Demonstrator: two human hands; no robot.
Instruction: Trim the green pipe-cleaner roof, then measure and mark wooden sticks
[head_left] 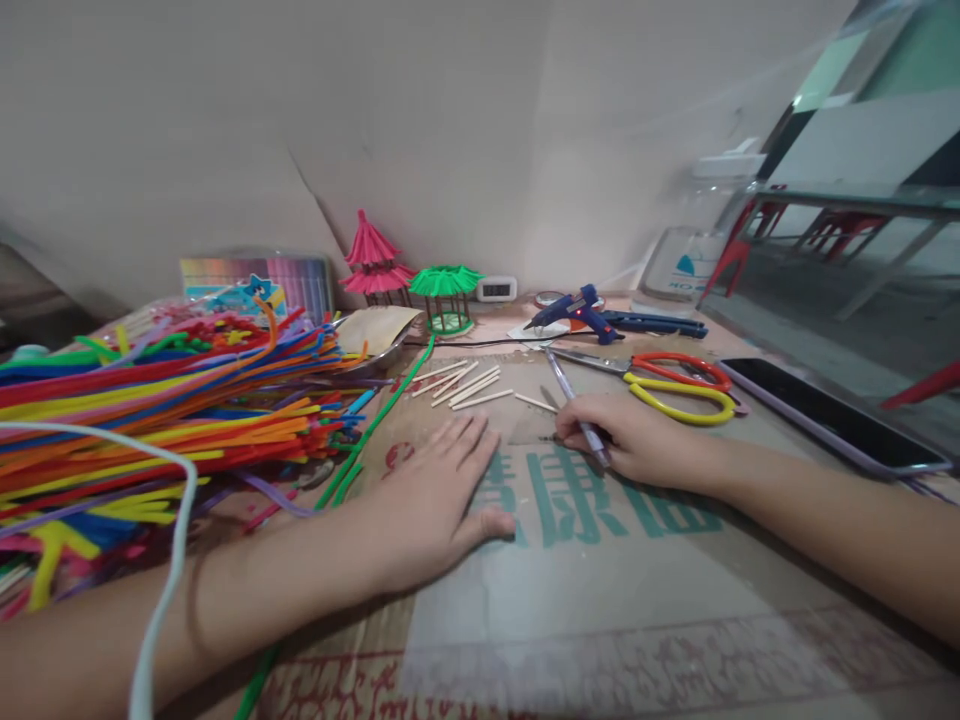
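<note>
My left hand (442, 500) lies flat on the printed cardboard (555, 600), fingers stretched out and thumb spread. Between its fingertips and the small green-roofed model (448, 295) are several short wooden sticks (469, 385). A slim, pale purple pen (566, 380) is gripped in my right hand (626, 435), its far end pointing up and to the left, away from me. Scissors (679, 375) with red and yellow handles rest just beyond that hand. One more stick (535, 403) lies by its fingertips.
Bundles of colourful pipe cleaners (150, 430) cover the left side, with a white cable (180, 540) in front. A pink-roofed model (373, 255), a small digital clock (496, 289), a blue glue gun (581, 312) and a clear jug (682, 250) stand or lie behind. A phone (832, 415) lies right.
</note>
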